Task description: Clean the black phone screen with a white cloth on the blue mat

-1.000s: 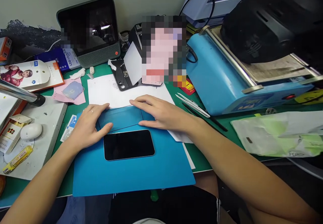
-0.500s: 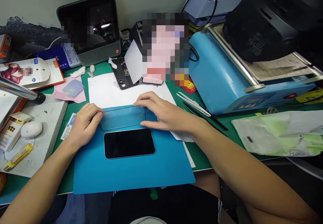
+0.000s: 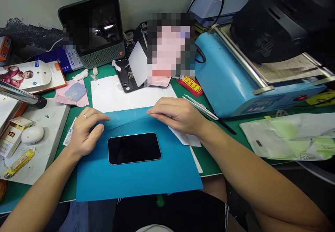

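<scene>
A smartphone (image 3: pixel 134 148) lies flat on the blue mat (image 3: pixel 138 179), its black screen facing up. Just beyond it is a thin clear sheet with a dark edge, like a glass screen protector (image 3: pixel 128 121), seen nearly edge-on. Thumb and fingers of my right hand (image 3: pixel 180 115) pinch its right end. My left hand (image 3: pixel 86 131) is at the sheet's left end, fingers curved and thumb apart, seemingly not gripping it. White paper (image 3: pixel 112 94) lies under the mat's far edge.
Tweezers (image 3: pixel 202 108) lie right of my right hand, near a blue machine (image 3: pixel 217 82). A dark display (image 3: pixel 91 29) and an opened phone case (image 3: pixel 128 75) stand behind. Left are a grey board (image 3: pixel 49 134), an earbud case (image 3: pixel 32 134) and a yellow cutter (image 3: pixel 19 163).
My right hand has closed to a pinch and shifted slightly right. My left fingers have loosened and come off the sheet, which has tilted from face-on to nearly edge-on. The phone has stayed put.
</scene>
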Demonstrator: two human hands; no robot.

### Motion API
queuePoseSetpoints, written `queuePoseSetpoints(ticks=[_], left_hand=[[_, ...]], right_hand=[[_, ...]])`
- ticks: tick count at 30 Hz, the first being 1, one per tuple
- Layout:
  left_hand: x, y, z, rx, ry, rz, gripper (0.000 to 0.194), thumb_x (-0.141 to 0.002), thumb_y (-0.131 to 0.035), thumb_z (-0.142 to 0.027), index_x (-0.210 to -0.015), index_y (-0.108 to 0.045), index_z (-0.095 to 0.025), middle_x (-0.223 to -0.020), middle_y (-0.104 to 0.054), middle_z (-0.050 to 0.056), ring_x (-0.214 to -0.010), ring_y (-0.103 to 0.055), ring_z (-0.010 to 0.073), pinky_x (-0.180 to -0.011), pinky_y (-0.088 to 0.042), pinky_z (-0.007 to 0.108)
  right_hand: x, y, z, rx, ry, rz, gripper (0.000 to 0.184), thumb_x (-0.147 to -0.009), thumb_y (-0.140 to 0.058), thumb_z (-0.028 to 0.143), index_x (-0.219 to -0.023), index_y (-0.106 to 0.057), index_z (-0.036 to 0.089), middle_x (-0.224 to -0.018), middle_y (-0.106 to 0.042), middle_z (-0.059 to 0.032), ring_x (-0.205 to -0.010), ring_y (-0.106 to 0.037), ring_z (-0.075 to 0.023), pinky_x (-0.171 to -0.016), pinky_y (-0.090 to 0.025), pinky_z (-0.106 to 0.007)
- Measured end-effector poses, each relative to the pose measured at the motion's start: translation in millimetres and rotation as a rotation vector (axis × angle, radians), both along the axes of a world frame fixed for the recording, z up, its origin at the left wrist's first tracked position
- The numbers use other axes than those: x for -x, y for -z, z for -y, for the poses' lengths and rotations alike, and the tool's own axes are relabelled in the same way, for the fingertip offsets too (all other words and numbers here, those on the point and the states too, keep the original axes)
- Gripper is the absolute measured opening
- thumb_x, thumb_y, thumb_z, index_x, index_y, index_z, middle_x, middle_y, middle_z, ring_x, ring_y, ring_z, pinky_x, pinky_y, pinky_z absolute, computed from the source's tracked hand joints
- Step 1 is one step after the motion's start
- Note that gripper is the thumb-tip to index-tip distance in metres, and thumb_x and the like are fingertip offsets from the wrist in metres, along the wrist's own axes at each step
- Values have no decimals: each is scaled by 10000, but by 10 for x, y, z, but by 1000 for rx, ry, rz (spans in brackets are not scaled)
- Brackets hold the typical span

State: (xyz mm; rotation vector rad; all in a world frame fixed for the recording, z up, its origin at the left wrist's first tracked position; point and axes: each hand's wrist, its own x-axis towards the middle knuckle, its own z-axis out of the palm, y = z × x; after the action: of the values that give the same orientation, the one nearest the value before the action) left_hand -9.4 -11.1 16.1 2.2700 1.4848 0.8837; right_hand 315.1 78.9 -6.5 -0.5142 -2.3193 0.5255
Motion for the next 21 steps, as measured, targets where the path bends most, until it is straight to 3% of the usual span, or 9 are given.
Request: queuePoseSetpoints(ticks=[4, 7, 9, 12, 15, 21], left_hand=[[-7, 11, 30, 10, 73, -32, 547, -1051, -465, -697, -1345, -680, -288, -1299, -772, 94, -1137, -702, 335, -996, -553, 537], [-41, 38, 51, 54, 92, -65, 755, -975, -541, -836, -1493, -597, -290, -1405, -743, 120, -1233, -691, 360, -1040, -556, 552], [-64, 52, 65, 74, 98, -85, 776, -957, -614, -815, -1528, -569, -292, -1397, -754, 118, -1232, -699, 355, -1036, -566, 548], [-91, 47, 82, 67, 122, -100, 650, -994, -676, -691, -1497, -596, -285, -1315, -793, 100, -1168, -721, 323, -992, -585, 511], [-111, 29, 95, 72, 157, -110, 646, -982, -688, -710, -1447, -630, -266, -1275, -802, 105, -1121, -731, 315, -967, -591, 500], [-156, 29, 102, 115, 166, -113, 708, -991, -647, -741, -1456, -609, -209, -1283, -788, 147, -1134, -747, 341, -939, -605, 515]], right_hand=[[-1, -11, 79, -181, 84, -19, 210, -1091, -628, 249, -1111, -833, 291, -996, -872, -38, -857, -823, -216, -728, -725, -387], [-12, -5, 126, -212, 105, 11, 233, -1098, -617, 251, -1135, -831, 338, -1018, -876, -15, -879, -838, -213, -752, -744, -382], [-20, -3, 151, -256, 91, 11, 272, -1115, -576, 242, -1159, -827, 338, -1034, -877, -13, -898, -844, -213, -764, -752, -376], [-27, -23, 184, -415, 51, -43, 321, -1110, -550, 179, -1268, -794, 315, -1049, -876, -28, -922, -847, -220, -769, -755, -362], [-34, -80, 220, -573, 29, -86, 374, -1054, -623, 86, -1359, -742, 265, -1018, -873, -41, -905, -841, -213, -778, -744, -330], [-18, -114, 261, -644, 25, -73, 357, -999, -688, 24, -1323, -750, 159, -1026, -864, -70, -926, -828, -208, -827, -732, -308]])
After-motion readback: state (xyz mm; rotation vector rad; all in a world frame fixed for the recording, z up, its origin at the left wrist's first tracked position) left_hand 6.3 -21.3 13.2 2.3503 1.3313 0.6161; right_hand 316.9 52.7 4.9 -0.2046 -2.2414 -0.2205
